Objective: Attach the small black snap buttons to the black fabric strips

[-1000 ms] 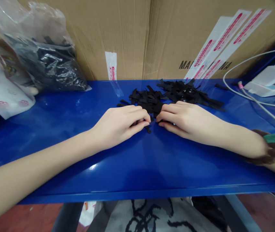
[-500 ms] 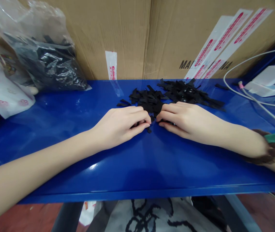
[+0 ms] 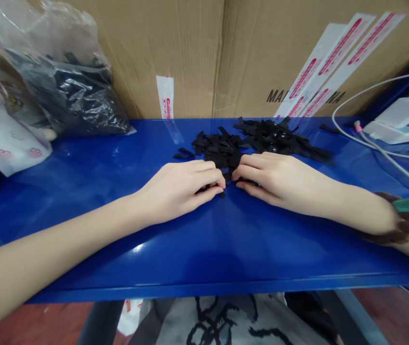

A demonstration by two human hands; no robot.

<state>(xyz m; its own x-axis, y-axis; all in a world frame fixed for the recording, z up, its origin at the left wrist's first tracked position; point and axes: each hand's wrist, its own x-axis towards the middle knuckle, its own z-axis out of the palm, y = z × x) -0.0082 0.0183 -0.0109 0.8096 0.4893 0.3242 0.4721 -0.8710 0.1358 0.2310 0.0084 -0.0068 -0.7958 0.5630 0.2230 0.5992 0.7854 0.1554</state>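
Two adjoining piles of small black fabric labels lie at the back of the blue table: a left pile [image 3: 218,143] of plain-looking strips and a right pile [image 3: 279,136] where a few show a white mark. In front of the left pile, my left hand [image 3: 190,187] has thumb and forefinger pinched together on a black fabric label [image 3: 222,195], of which only a bit shows. Close by, fingertips almost facing it, my right hand [image 3: 272,177] is curled over black fabric labels [image 3: 249,182], mostly hidden under its fingers.
A clear plastic bag [image 3: 78,96] of black pieces and a white patterned bag [image 3: 6,129] stand at the left. A cardboard box [image 3: 190,43] with tape strips backs the blue table [image 3: 197,258]. White cables [image 3: 380,146] and a white device [image 3: 398,120] sit at the right.
My left hand has shifted very slightly down, and its fingertips have closed further over the black label, so less of it shows. My right hand stays nearly where it was.
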